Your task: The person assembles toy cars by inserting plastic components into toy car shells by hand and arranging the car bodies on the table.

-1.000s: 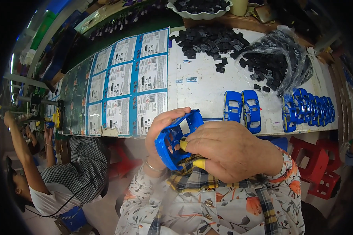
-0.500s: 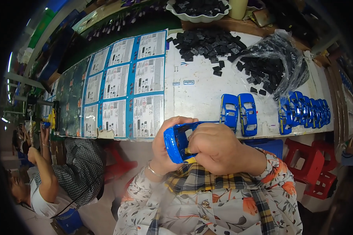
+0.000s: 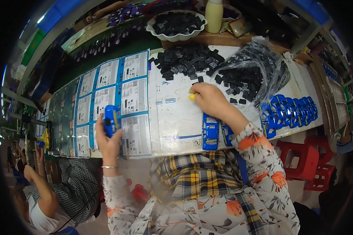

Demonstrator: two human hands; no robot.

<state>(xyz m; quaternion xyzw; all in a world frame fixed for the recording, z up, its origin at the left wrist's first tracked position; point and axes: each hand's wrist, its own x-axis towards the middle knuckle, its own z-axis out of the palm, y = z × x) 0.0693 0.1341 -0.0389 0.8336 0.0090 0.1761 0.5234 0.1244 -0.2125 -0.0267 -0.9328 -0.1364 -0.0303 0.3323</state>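
My left hand (image 3: 110,147) is raised over the printed sheets, thumb and fingers closed around a blue toy car body (image 3: 112,115). A dark spot shows on that car body. To the right, my right hand (image 3: 211,98) reaches over the white tabletop with its fingers curled together. Something small and yellow (image 3: 192,96) shows at its fingertips; whether it is held or worn I cannot make out. Just beyond those fingers lie loose black plastic pieces (image 3: 200,79) at the edge of a heap (image 3: 186,62). Below my right forearm sit two blue car bodies, the nearer one (image 3: 210,135) in plain view.
Several blue car bodies (image 3: 290,113) stand in a row at right. A clear plastic bag (image 3: 276,68) spills black pieces. Behind are a white scalloped bowl (image 3: 176,38) and a pale bottle (image 3: 213,17). Red stools (image 3: 296,160) stand below; a person (image 3: 47,196) sits at left.
My hands have separated. The left has carried the blue car body leftward over the printed sheets; the right has left it and reached forward toward the black pieces. The view has shifted.
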